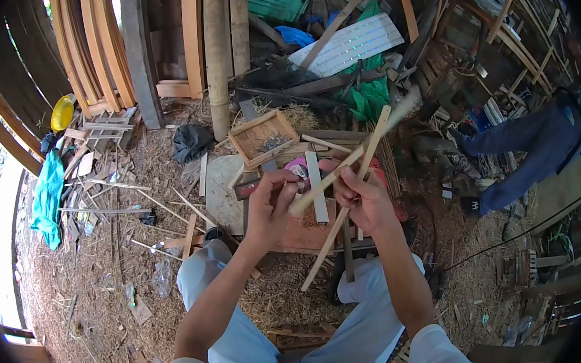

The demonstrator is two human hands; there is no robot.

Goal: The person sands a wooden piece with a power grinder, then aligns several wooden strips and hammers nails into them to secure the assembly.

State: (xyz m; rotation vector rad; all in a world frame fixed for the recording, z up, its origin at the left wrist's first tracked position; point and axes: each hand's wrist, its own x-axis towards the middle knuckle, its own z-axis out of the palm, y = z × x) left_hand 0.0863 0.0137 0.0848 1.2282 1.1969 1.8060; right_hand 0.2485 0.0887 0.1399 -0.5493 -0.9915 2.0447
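My right hand (364, 199) is closed around two crossing wooden strips. One long strip (324, 249) slants from low left to upper right. The other strip (316, 194) is smeared by motion, its near end close to my left hand (273, 200). The fingers of my left hand are curled with the tips together; what they pinch, if anything, is too small to make out. Beneath the hands, a pale flat slat (316, 179) lies over a low wooden work surface (298, 235). Just beyond it, a shallow wooden box (259, 137) contains small grey metal pieces, likely nails.
Wood scraps and shavings cover the ground. A dark cloth or bag (191, 142) lies ahead near a bamboo post (216, 63). To the right are another person's legs in dark trousers (529, 140) and a black cable (516, 234). Planks (107, 45) stand at the back left.
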